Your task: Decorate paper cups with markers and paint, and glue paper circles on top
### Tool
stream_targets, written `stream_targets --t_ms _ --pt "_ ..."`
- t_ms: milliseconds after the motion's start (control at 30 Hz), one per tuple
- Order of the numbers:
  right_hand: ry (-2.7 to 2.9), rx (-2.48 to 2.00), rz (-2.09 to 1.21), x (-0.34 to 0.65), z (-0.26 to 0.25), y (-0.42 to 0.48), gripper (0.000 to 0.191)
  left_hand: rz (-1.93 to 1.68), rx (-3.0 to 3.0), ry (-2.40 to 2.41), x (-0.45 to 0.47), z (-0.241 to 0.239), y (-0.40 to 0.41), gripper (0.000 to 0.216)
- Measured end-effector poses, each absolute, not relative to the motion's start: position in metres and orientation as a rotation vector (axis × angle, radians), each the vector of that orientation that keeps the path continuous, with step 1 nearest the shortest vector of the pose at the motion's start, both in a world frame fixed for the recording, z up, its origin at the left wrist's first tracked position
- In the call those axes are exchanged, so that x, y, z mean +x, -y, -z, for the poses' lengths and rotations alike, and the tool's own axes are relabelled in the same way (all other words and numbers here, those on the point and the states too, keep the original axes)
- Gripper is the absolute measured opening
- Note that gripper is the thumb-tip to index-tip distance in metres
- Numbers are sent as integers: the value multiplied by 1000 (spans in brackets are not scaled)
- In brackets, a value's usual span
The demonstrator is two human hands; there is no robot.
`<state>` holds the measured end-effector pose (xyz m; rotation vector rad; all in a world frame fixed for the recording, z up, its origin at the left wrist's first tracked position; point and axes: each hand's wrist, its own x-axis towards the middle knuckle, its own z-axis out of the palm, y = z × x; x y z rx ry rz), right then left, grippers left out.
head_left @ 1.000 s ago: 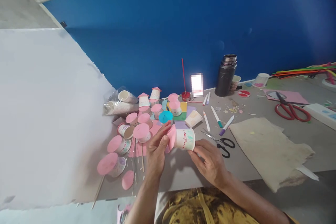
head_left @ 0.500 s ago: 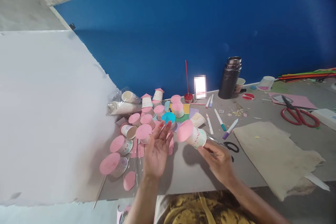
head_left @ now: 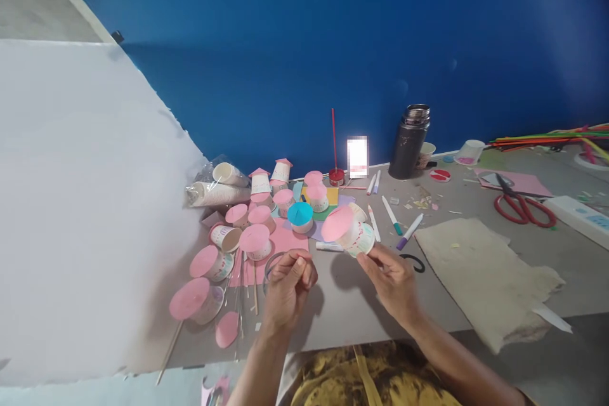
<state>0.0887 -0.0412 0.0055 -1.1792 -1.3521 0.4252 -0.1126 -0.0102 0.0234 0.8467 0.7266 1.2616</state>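
Note:
My right hand [head_left: 392, 276] grips a decorated white paper cup [head_left: 359, 238] by its rim end, thumb below it. The cup is tilted and has a round pink paper top [head_left: 339, 222] facing left. To its left, my left hand [head_left: 291, 276] is closed, thumb pressed against curled fingers; whether anything is between them is hidden. A paper cup with a turquoise cone top [head_left: 301, 216] stands just beyond my left hand. Several similar cups with pink tops [head_left: 255, 241] are grouped at the left, some upright, some on their sides.
Black-handled scissors [head_left: 413, 262] lie partly behind my right hand. Marker pens [head_left: 410, 231], a dark flask [head_left: 409, 143], a beige cloth-like sheet [head_left: 480, 273] and red-handled scissors [head_left: 523, 206] are to the right. A sleeve of paper cups [head_left: 219, 193] lies back left, against a blue panel [head_left: 304, 63].
My left hand has gone from open, palm up, to closed, and moved slightly down. My right hand still holds the cup in nearly the same place. The view has shifted a little.

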Motion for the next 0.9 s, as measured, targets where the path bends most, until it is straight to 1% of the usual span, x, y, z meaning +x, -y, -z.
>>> stream_targets --t_ms 100,200,433,567,767,833,900 --pt "1456 -1111 -178 82 -13 39 25 -1238 776 -790 -103 -16 13 31" --pt "1516 -1040 -5 73 -15 36 17 -1248 747 -801 -89 -10 17 38" --pt "1580 -1054 113 54 -9 31 18 -1270 752 -599 -63 -16 26 52" --pt "1569 -1038 123 49 -5 27 18 -1276 736 -634 -60 -21 24 60" --pt "1603 -1043 99 48 5 25 18 -1263 796 -709 -55 -20 21 64" --pt "1598 -1013 -24 51 7 27 18 -1274 817 -713 -56 -20 18 64" --pt "1537 -992 -329 58 6 30 17 -1291 825 -705 -58 -21 14 63"
